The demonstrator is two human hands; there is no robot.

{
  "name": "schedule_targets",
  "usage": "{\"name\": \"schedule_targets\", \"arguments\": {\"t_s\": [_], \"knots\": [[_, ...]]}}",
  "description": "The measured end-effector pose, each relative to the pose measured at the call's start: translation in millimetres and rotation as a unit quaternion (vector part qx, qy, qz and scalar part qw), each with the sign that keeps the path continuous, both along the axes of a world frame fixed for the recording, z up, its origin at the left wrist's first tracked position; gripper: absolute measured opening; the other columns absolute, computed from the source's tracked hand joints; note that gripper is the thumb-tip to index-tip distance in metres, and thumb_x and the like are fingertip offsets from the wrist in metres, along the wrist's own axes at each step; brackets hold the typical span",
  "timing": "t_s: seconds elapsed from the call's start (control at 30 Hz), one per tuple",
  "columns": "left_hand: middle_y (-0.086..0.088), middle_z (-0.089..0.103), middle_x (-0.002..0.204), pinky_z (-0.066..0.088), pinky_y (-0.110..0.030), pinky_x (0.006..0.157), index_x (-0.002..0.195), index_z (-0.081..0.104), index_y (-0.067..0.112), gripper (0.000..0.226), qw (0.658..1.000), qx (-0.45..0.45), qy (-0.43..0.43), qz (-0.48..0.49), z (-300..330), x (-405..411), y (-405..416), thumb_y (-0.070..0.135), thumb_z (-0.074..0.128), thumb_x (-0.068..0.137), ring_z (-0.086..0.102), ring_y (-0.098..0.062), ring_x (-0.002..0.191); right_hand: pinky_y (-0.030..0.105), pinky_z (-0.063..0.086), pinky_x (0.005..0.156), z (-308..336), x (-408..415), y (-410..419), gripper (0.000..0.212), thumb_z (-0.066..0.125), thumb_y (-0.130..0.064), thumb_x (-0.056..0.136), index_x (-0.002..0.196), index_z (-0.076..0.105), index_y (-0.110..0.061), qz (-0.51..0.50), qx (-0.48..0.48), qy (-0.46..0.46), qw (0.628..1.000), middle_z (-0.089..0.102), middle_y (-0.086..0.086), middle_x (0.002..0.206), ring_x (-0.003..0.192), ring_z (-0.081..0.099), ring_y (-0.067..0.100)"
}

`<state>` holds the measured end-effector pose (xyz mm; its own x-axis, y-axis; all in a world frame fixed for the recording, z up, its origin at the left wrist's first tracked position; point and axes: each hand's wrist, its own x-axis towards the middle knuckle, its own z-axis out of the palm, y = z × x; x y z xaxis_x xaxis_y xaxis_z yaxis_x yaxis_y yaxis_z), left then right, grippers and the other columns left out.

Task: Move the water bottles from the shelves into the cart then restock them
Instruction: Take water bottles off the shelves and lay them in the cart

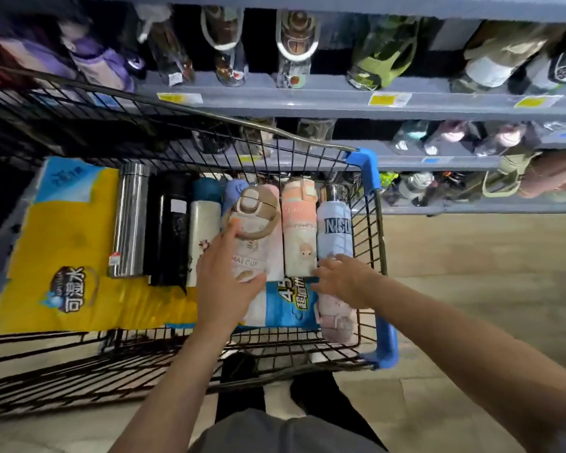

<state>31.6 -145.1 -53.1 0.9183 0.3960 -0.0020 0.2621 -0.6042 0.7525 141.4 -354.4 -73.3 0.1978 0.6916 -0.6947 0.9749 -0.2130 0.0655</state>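
A black wire cart [370, 243] with blue corner guards holds a row of bottles lying side by side: a steel flask [128, 220], a black one [169, 230], a white one [204, 237], a beige-lidded pink cup [258, 223], an orange-pink bottle [299, 230] and a pale blue bottle [335, 230]. My left hand [226, 279] grips the lower part of the beige-lidded cup. My right hand [343, 279] rests with spread fingers at the bottoms of the orange-pink and pale blue bottles. A pink bottle [335, 318] lies under my right wrist.
Grey shelves [307, 99] with yellow price tags carry several more bottles above and to the right of the cart. A yellow and blue tissue pack [62, 250] lines the cart floor. My shoes [239, 367] stand behind the cart on a tan floor.
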Motion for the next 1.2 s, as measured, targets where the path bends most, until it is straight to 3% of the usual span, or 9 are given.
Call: {"name": "schedule_targets", "arguments": {"t_s": [0.3,0.43,0.57,0.63,0.73,0.87,1.03,1.1,1.2], "knots": [[0.017,0.041,0.132,0.049,-0.046,0.092,0.144,0.035,0.02,0.09,0.972,-0.016,-0.063,0.226,-3,-9,-68,0.025,0.081,0.068,0.04,-0.001,0.123,0.045,0.033,0.106,-22,40,-6,0.061,0.055,-0.017,0.093,0.148,0.029,-0.03,0.18,0.055,0.1,0.977,0.023,0.004,0.156,0.141,0.024,0.028],[0.002,0.049,0.134,0.044,-0.041,0.098,0.145,0.034,0.015,0.093,0.946,0.025,-0.055,0.319,1,-16,-100,0.024,0.082,0.065,0.046,-0.015,0.123,0.043,0.035,0.107,-16,44,-3,0.063,0.054,-0.022,0.095,0.15,0.024,-0.028,0.281,0.006,0.109,0.954,0.02,0.003,0.157,0.142,0.022,0.027],[-0.011,0.049,0.137,0.041,-0.045,0.099,0.143,0.036,0.011,0.087,0.925,0.076,-0.036,0.372,15,-23,-123,0.029,0.075,0.068,0.044,-0.022,0.124,0.044,0.042,0.102,-24,40,12,0.044,0.055,-0.021,0.094,0.137,0.048,-0.022,0.319,-0.005,0.142,0.937,0.047,0.009,0.139,0.126,0.044,0.031],[-0.01,0.047,0.139,0.04,-0.05,0.1,0.144,0.034,0.015,0.089,0.913,0.076,-0.022,0.401,17,-24,-129,0.028,0.074,0.066,0.041,-0.02,0.125,0.045,0.046,0.099,-30,39,20,0.062,0.067,-0.021,0.086,0.142,0.041,-0.025,0.346,-0.061,0.152,0.924,0.046,0.008,0.14,0.126,0.046,0.03],[-0.01,0.048,0.138,0.039,-0.053,0.099,0.145,0.031,0.018,0.092,0.91,0.077,-0.022,0.408,16,-19,-128,0.029,0.076,0.065,0.045,-0.026,0.126,0.045,0.039,0.107,-34,45,25,0.098,0.079,-0.027,0.077,0.152,0.015,-0.034,0.389,-0.125,0.133,0.903,0.028,0.002,0.155,0.139,0.031,0.026],[-0.01,0.048,0.137,0.037,-0.053,0.101,0.145,0.031,0.018,0.091,0.908,0.084,-0.011,0.409,10,-17,-127,0.032,0.076,0.067,0.043,-0.03,0.128,0.041,0.041,0.105,-41,45,29,0.098,0.077,-0.035,0.079,0.15,0.01,-0.042,0.396,-0.131,0.126,0.9,0.03,0.001,0.153,0.137,0.034,0.024],[-0.011,0.046,0.14,0.035,-0.047,0.104,0.143,0.035,0.018,0.087,0.9,0.066,-0.021,0.429,6,-25,-127,0.042,0.066,0.066,0.04,-0.026,0.13,0.037,0.049,0.092,-23,40,28,0.074,0.068,-0.035,0.084,0.145,0.027,-0.039,0.396,-0.041,0.179,0.9,0.053,0.0,0.13,0.119,0.053,0.023],[-0.011,0.047,0.139,0.037,-0.049,0.103,0.143,0.036,0.018,0.086,0.897,0.059,-0.035,0.437,9,-28,-121,0.041,0.065,0.066,0.042,-0.026,0.128,0.033,0.05,0.083,-14,47,26,0.072,0.066,-0.039,0.082,0.141,0.025,-0.045,0.348,0.018,0.188,0.918,0.057,-0.003,0.119,0.11,0.057,0.021],[-0.01,0.048,0.137,0.041,-0.052,0.097,0.143,0.034,0.019,0.085,0.895,0.063,-0.06,0.437,13,-29,-106,0.039,0.066,0.066,0.046,-0.027,0.124,0.031,0.046,0.08,10,68,23,0.074,0.064,-0.039,0.08,0.137,0.018,-0.046,0.24,0.104,0.194,0.946,0.054,-0.003,0.123,0.109,0.053,0.021]]}}
